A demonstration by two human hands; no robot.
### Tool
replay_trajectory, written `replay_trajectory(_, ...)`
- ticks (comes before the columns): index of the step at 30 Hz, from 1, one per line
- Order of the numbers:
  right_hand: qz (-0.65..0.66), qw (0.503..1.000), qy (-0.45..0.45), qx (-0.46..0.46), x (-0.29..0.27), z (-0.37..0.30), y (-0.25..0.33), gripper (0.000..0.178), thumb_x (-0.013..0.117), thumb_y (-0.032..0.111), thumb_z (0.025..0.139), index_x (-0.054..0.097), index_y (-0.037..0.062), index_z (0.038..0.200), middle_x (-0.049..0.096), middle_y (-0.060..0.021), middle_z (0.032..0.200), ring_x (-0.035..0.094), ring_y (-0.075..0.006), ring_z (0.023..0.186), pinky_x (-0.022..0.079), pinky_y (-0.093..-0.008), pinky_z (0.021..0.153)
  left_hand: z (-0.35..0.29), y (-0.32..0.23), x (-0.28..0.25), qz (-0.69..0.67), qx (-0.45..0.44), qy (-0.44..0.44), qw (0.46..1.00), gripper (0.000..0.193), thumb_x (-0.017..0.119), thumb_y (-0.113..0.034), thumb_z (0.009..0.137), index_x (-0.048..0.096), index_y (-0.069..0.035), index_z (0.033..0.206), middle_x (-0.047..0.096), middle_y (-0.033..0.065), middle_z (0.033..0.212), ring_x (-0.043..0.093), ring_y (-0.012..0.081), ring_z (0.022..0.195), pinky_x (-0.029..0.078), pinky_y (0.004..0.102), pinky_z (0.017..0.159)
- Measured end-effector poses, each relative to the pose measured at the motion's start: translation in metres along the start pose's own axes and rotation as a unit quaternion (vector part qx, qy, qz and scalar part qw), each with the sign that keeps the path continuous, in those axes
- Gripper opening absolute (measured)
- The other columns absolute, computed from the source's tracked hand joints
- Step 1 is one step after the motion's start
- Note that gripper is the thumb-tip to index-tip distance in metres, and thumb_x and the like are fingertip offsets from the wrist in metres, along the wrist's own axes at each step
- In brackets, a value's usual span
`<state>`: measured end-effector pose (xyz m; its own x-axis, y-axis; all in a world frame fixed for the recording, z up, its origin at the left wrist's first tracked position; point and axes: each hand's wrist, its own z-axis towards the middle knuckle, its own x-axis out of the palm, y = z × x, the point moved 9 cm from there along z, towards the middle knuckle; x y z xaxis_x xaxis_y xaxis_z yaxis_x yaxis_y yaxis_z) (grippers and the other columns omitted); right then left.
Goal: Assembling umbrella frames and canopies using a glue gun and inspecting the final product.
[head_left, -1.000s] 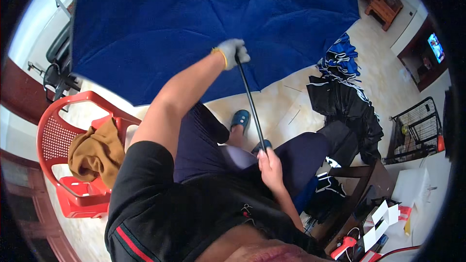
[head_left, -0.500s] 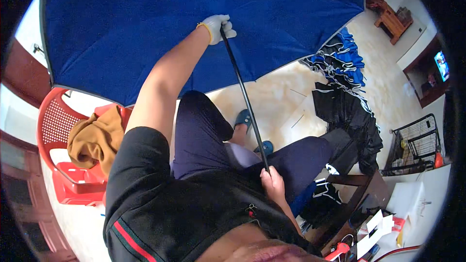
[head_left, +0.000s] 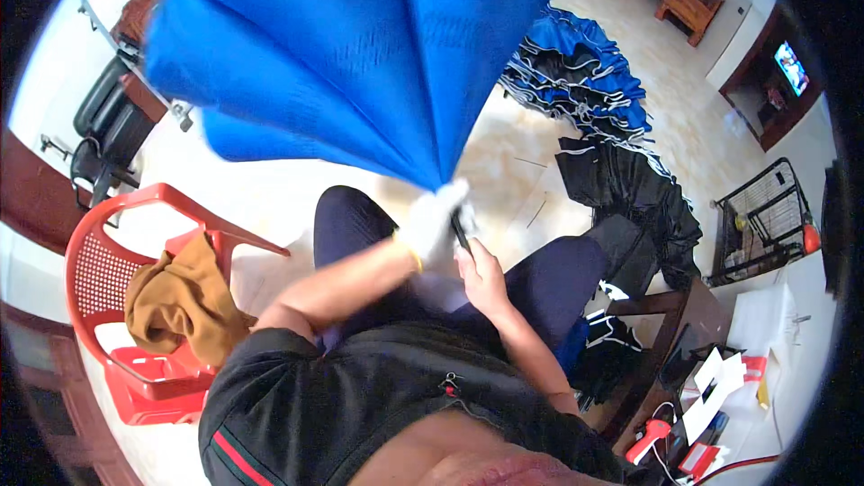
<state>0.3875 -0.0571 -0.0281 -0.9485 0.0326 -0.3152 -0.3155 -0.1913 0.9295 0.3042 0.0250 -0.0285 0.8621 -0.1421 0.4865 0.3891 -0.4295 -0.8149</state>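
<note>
A blue umbrella (head_left: 360,45) stretches away from me, its cloth in deep folds. The cloth narrows to a point close to my hands and flares out at the far end. My left hand (head_left: 436,227), in a white glove with a yellow cuff, is closed around the umbrella just below that narrow point, slightly blurred. Bare and just nearer to me, my right hand (head_left: 484,281) grips the black shaft (head_left: 461,227). Only a short length of shaft shows between the hands.
A red plastic chair (head_left: 121,216) with a brown cloth (head_left: 175,306) stands at left. Black-and-blue fabric piles (head_left: 621,180) cover the floor at right, near a black wire rack (head_left: 765,225). A red-and-white glue gun (head_left: 650,441) lies at lower right.
The umbrella's spread cloth has drawn together into folds and shifted. My left hand has come down the shaft toward my right hand, which has risen slightly. More floor shows at left.
</note>
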Motion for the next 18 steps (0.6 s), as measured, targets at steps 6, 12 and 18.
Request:
replay_trajectory(6, -0.006, 0.999, -0.007, -0.031, 0.006, -0.010, 0.006, 0.020, 0.048, 0.017, 0.093, 0.049, 0.0015, 0.081, 0.050, -0.0096, 0.057, 0.051, -0.0221, 0.052, 0.040, -0.0341, 0.051, -0.021, 0.033, -0.008, -0.035, -0.035, -0.029, 0.998, 0.025, 0.053, -0.031, 0.090, 0.053, -0.011, 0.075, 0.048, 0.0012, 0.061, 0.051, 0.0165, 0.060, 0.043, 0.0287, 0.060)
replay_trajectory(12, -0.035, 0.999, 0.013, -0.009, 0.003, -0.018, -0.001, 0.021, 0.049, 0.019, 0.092, 0.050, 0.0005, 0.083, 0.051, -0.0145, 0.061, 0.053, -0.0270, 0.055, 0.040, -0.0362, 0.053, 0.031, -0.001, -0.042, -0.088, -0.047, -0.153, 0.983, 0.029, 0.053, -0.030, 0.089, 0.049, -0.011, 0.068, 0.041, -0.0004, 0.053, 0.044, 0.0162, 0.052, 0.038, 0.0298, 0.053)
replay_trajectory(18, -0.024, 0.993, 0.083, 0.081, 0.005, -0.045, -0.014, 0.024, 0.049, 0.024, 0.093, 0.050, 0.0004, 0.088, 0.056, -0.0232, 0.074, 0.057, -0.0410, 0.070, 0.043, -0.0448, 0.061, 0.088, -0.051, -0.109, -0.126, -0.035, -0.097, 0.987, 0.023, 0.050, -0.015, 0.089, 0.045, -0.011, 0.068, 0.042, 0.0016, 0.055, 0.039, 0.0146, 0.044, 0.040, 0.0306, 0.047)
